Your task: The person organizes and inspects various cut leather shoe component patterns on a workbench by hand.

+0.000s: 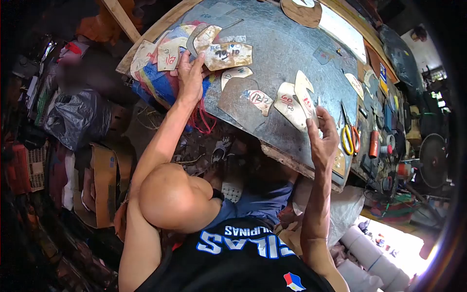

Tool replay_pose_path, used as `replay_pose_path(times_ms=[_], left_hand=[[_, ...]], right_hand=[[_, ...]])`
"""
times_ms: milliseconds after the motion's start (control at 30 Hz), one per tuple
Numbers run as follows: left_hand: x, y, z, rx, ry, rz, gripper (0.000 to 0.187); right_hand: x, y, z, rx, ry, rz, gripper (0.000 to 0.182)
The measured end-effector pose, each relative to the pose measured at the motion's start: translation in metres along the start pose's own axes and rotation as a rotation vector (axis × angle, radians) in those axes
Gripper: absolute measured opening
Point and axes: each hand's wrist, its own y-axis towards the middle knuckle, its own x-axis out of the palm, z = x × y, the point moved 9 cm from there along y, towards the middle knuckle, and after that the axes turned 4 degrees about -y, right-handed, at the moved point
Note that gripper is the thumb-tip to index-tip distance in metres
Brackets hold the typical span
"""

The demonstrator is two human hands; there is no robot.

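My right hand (323,141) pinches a narrow, curved cardboard pattern piece (305,97) marked "10" in red, its far end pointing away from me. Partly beneath it lies a wider pattern piece (288,108) marked "60". My left hand (190,78) is at the table's left side, thumb and fingers closed on the edge of a stained pattern piece (228,56) with black numbers. Left of that hand is a pattern piece (170,54) with red writing, on a striped woven cloth (151,85). Another piece (258,100), marked "12" in red, lies between my hands.
Yellow-handled scissors (347,138) and an orange-handled pair (357,140) lie right of my right hand on the grey tabletop (272,53). Beyond them are an orange-red cylinder (373,143) and tools. A black plastic bag (78,119) and cardboard box (107,185) stand left.
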Motion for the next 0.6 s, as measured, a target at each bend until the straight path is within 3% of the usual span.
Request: replay_pose_path(times_ms=[167, 367, 600], left_hand=[[0.000, -0.001, 0.001, -0.018, -0.016, 0.013, 0.038], [0.000, 0.000, -0.001, -0.015, -0.067, -0.016, 0.039], [-0.004, 0.002, -0.003, -0.017, -0.030, 0.022, 0.037]], right_hand=[[0.033, -0.015, -0.032, -0.236, -0.308, -0.020, 0.051], [0.087, -0.028, -0.083, -0.485, -0.277, -0.088, 0.052], [0.115, -0.028, -0.083, -0.428, -0.454, -0.172, 0.060]])
